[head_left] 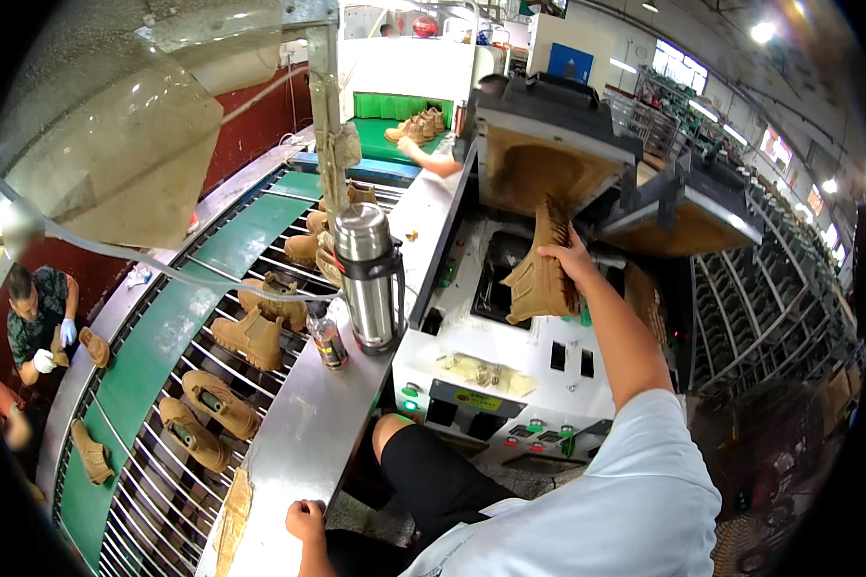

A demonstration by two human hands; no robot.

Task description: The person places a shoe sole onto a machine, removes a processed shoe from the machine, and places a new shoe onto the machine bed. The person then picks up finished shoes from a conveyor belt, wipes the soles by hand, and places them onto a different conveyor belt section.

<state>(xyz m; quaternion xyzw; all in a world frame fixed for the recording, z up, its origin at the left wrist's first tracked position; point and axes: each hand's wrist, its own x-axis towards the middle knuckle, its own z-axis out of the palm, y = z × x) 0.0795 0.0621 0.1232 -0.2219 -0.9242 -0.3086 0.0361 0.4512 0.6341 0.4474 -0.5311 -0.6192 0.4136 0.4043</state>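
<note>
My right hand [573, 260] grips a tan boot [539, 279] by its sole. The boot is tilted with its toe up, over the machine's dark recessed station [496, 279] and below a raised lid [548, 144]. Part of the grip is hidden behind the sole. My left hand [305, 521] is curled into a fist at the edge of the metal ledge [308, 438], with nothing visible in it. Close to that hand, a flat tan piece [233, 524] lies along the ledge. Another tan item [643, 303] shows partly behind my right forearm.
A steel flask [368, 279] and a small bottle [326, 337] stand on the ledge. Several tan boots [248, 338] sit on the roller conveyor [154, 481] beside a green belt [154, 346]. A second lid [688, 216] is raised at right. Co-workers [43, 313] handle footwear at left and beyond.
</note>
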